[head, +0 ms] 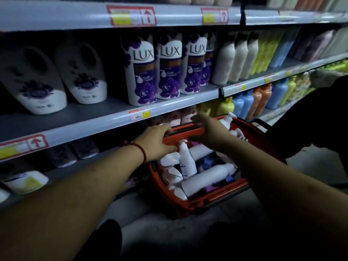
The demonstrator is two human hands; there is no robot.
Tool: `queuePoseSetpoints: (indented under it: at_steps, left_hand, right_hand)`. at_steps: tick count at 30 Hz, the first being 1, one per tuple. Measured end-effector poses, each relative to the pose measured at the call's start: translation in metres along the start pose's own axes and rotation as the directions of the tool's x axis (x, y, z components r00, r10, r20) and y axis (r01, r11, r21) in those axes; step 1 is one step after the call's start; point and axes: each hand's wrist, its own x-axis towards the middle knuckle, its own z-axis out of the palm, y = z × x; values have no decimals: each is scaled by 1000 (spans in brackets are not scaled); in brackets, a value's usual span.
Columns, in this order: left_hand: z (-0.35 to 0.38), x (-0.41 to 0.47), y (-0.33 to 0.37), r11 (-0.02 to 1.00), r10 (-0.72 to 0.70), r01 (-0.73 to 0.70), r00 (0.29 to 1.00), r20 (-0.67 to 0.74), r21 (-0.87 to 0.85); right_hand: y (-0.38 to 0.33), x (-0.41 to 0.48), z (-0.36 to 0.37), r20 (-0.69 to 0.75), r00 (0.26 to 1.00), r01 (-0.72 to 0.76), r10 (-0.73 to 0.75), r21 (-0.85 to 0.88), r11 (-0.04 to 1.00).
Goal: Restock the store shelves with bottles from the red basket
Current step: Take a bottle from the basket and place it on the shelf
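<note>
Fingers (pixel 167 130) of the left hand (pixel 158 142) curl over the far rim of the red basket (pixel 207 203); the right hand (pixel 209 132) seems to wrap that same rim (dim light, hard to be sure). Inside, white bottles (pixel 205 178) lie piled, and a pump bottle (pixel 186 162) stands at the far edge. They look like stiff, smooth plastic, probably full and weighty. Best gripped round the body, not the pump head.
</note>
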Motion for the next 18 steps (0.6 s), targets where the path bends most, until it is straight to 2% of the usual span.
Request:
queuePoseSetpoints:
  at_steps: [2, 3, 6, 11, 13, 15, 18]
  left_hand:
    - [28, 1, -8, 995, -36, 37, 999, 12, -94]
    - [40, 3, -12, 991, -49, 57, 996, 69, -119]
    - [58, 21, -21, 999, -41, 32, 955, 293, 35]
    - [65, 37, -31, 968, 12, -125, 889, 457, 218]
    - [66, 40, -41, 971, 60, -146, 913, 404, 187]
    - [62, 47, -49, 991, 99, -116, 970, 221, 66]
    - [48, 56, -58, 992, -51, 41, 996, -77, -122]
  right_hand:
    - [22, -8, 19, 2, 995, -99, 99, 72, 992]
    - [31, -10, 27, 48, 988, -149, 145, 71, 986]
    - [47, -7, 39, 181, 961, -213, 207, 12, 977]
    - [53, -1, 54, 350, 920, -175, 176, -36, 984]
    - [56, 3, 62, 378, 911, -166, 166, -33, 986]
    - [59, 8, 68, 386, 908, -162, 161, -29, 986]
    - [62, 15, 77, 382, 910, -166, 161, -21, 986]
